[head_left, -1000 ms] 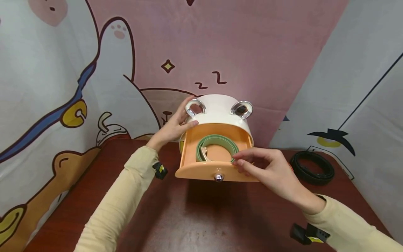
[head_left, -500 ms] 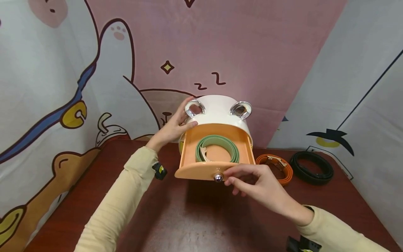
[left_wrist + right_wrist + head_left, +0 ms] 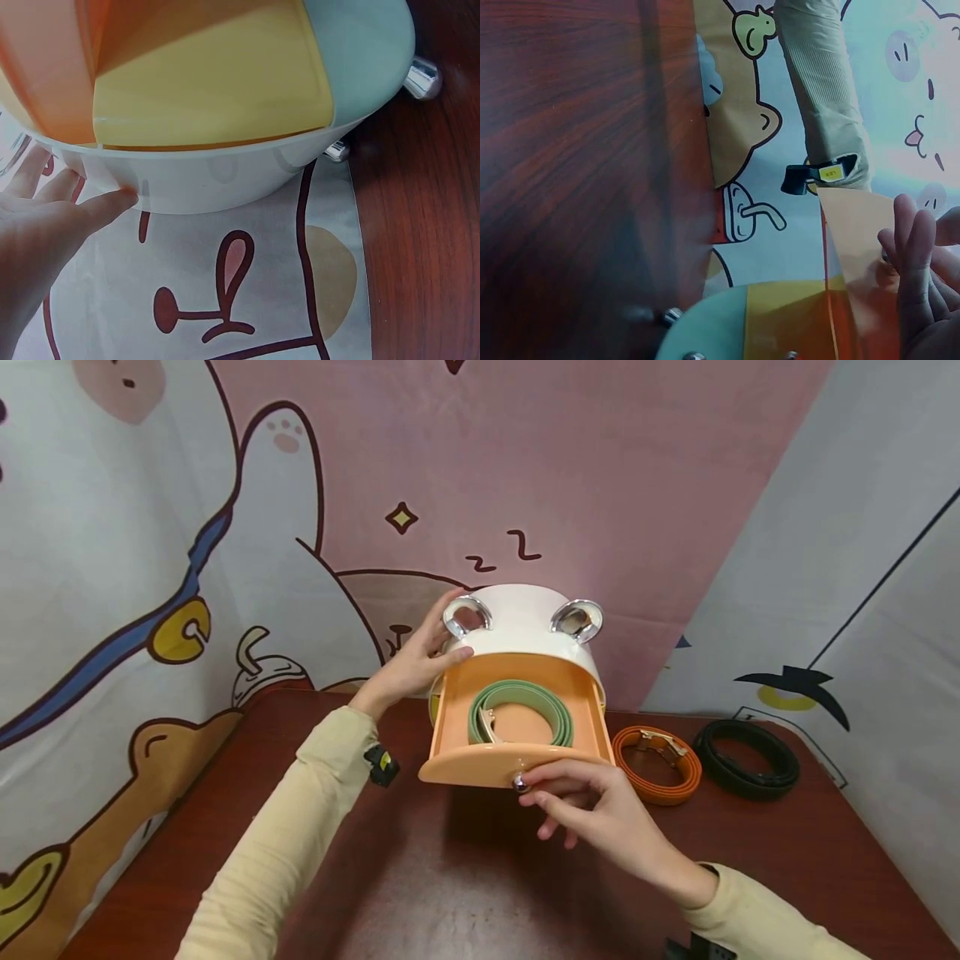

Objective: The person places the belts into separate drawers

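Note:
A white storage box [image 3: 517, 610] with two silver ear-like rings on top stands on the table, its orange top drawer [image 3: 450, 718] pulled out. A coiled green belt [image 3: 558, 706] with a metal buckle lies in the drawer. My left hand [image 3: 412, 664] rests against the box's side, thumb near the front edge. In the left wrist view its fingers [image 3: 109, 210] press on the white wall, fairly straight. My right hand [image 3: 592, 810] pinches the round silver knob [image 3: 518, 783] on the drawer front; the fingers partly cover the knob.
To the right of the box lie a coiled orange belt [image 3: 660, 789] and a coiled black belt [image 3: 750, 785] on the dark red table [image 3: 360, 877]. Below the orange drawer, the box has yellow [image 3: 217, 82] and green [image 3: 367, 60] drawers. A printed cloth [image 3: 637, 485] hangs behind.
My right hand has moved left and down from the drawer's front rim to the knob, bringing the orange belt into view. The left hand, drawer and green belt stay about the same.

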Tool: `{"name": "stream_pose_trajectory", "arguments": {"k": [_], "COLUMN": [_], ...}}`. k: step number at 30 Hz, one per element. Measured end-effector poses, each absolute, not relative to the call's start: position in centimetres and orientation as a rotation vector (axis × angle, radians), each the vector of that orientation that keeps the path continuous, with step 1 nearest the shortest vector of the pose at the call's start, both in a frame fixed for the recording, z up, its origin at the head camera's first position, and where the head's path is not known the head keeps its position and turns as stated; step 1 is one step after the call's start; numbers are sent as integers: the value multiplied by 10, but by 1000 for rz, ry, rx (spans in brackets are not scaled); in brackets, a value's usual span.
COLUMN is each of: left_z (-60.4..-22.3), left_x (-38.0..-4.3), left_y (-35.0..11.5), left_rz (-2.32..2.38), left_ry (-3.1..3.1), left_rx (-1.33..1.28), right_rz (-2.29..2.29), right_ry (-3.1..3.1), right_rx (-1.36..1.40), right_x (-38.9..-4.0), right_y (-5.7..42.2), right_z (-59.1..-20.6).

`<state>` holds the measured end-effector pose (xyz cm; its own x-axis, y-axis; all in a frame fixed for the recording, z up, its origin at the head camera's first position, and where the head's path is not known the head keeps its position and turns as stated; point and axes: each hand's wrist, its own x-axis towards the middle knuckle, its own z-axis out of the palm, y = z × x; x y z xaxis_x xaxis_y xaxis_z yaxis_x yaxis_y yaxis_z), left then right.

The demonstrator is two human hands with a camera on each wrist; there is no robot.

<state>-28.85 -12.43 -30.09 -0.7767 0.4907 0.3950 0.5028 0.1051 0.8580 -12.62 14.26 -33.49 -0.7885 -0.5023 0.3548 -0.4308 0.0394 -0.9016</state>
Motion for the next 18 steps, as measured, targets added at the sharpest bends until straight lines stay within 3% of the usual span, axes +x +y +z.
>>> {"name": "stream_pose_trajectory", "arguments": {"k": [18], "left_z": [-307], "left_x": [-294], "left_y": [-126], "left_rz": [-1816], "left_ry": [-2338], "left_rx": [-1025], "right_rz": [-2351], "right_ry": [2053], "right_rx": [-1056], "right_x": [-127], "right_y": [114], "right_z": [-371]}}
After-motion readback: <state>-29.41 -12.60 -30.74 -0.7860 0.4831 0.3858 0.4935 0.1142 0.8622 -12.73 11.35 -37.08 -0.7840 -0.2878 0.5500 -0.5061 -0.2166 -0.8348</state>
